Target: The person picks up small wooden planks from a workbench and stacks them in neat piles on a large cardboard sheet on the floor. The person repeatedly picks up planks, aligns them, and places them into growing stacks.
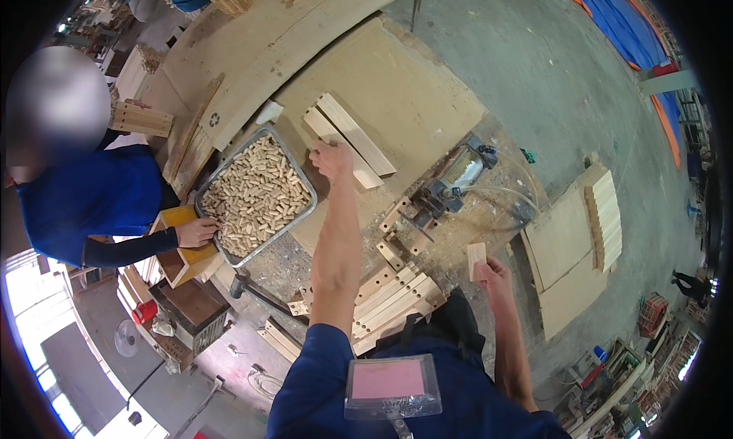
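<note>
My left hand (332,161) reaches over the cardboard-covered bench, its fingers curled beside two pale wooden slats (356,133) lying side by side. Whatever those fingers hold, if anything, is too small to make out. Low on the right, my right hand (498,277) grips a short flat wooden block (476,261) between thumb and fingers. A metal tray (311,202) full of wooden dowels stands left of my left forearm. Between my hands sits a black clamp-like device (439,198) with a clear part and hoses, fixed to the bench.
Drilled wooden pieces (397,305) lie stacked against my body, near a hammer (263,294). At left, a co-worker's hand (198,233) touches the tray's edge above a yellow wooden box (177,259). More strips (605,217) rest on cardboard at right.
</note>
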Demonstrator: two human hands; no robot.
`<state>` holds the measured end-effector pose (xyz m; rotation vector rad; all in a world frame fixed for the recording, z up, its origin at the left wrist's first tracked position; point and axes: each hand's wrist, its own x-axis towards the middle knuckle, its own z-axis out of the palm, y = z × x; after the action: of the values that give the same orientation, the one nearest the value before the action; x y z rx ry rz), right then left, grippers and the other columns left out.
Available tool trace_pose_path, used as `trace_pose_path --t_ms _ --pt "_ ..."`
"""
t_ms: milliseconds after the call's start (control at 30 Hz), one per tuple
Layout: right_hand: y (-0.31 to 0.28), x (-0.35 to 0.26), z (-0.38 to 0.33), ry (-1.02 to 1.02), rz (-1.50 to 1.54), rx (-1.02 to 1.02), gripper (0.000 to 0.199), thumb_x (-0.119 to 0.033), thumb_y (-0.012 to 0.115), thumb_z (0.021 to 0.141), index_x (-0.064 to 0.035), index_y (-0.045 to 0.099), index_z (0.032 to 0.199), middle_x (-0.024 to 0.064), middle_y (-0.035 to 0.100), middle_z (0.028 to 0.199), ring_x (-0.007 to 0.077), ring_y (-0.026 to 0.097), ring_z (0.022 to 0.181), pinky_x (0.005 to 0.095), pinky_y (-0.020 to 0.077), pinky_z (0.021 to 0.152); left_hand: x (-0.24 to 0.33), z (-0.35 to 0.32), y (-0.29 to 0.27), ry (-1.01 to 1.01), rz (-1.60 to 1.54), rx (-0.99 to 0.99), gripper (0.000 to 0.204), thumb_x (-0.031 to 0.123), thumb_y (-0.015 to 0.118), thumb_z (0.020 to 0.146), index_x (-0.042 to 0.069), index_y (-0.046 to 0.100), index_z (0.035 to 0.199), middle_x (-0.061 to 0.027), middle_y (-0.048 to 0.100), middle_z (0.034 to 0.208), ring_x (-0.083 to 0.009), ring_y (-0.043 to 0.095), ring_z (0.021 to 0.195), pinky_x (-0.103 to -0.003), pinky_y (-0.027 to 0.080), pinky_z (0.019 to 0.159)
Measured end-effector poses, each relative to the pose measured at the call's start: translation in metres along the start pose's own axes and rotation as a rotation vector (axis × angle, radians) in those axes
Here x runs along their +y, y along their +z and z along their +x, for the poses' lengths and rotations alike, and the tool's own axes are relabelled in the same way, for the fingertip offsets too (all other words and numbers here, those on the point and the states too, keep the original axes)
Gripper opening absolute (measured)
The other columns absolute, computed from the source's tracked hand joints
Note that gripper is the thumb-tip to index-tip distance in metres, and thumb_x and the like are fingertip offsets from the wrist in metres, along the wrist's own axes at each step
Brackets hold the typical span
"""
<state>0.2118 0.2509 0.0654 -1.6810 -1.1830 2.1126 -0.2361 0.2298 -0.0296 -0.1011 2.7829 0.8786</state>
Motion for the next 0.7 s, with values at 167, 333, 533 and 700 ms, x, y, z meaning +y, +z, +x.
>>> trace_pose_path --t_ms 167,333,533,700 --pt "0.026 -0.005 0.002 -0.132 -0.09 -0.143 0.032 -0.014 0.06 0.097 0.0023 0.066 0.123 0.0038 0.07 0.104 0.0109 0.066 0.09 0.0267 0.0515 0.08 -0.019 0.007 -0.055 0.264 0.005 0.377 0.038 0.022 0.058 0.092 -0.005 0.06 0.119 -0.0308 0.059 0.116 -0.0446 0.059 0.105 -0.049 0.05 0.09" --pt "-0.014 -0.002 -0.009 -0.085 -0.091 0.007 0.032 -0.013 0.061 0.097 0.0031 0.065 0.124 0.0038 0.07 0.107 0.0106 0.065 0.093 0.0269 0.0507 0.083 -0.147 -0.145 -0.103 0.557 0.185 -0.076 0.042 0.036 0.065 0.092 0.0 0.065 0.069 -0.0243 0.064 0.072 -0.041 0.064 0.063 -0.049 0.052 0.061" --pt "-0.016 0.002 -0.023 -0.173 -0.056 -0.064 0.03 -0.016 0.062 0.097 0.0003 0.067 0.121 0.0007 0.069 0.1 0.0078 0.064 0.087 0.0255 0.0509 0.076 -0.255 -0.303 -0.185 0.57 0.046 -0.262 0.028 0.026 0.077 0.083 0.003 0.063 0.074 -0.0156 0.061 0.075 -0.036 0.064 0.075 -0.045 0.053 0.069" --pt "-0.005 0.006 -0.029 -0.174 -0.253 -0.14 0.024 -0.016 0.064 0.096 -0.0017 0.07 0.115 -0.0009 0.068 0.094 0.0068 0.063 0.085 0.0244 0.0494 0.075 -0.264 -0.335 -0.175 0.856 0.337 -0.667 0.052 0.031 0.078 0.079 0.003 0.058 0.118 -0.0162 0.057 0.118 -0.0369 0.06 0.107 -0.046 0.052 0.089"
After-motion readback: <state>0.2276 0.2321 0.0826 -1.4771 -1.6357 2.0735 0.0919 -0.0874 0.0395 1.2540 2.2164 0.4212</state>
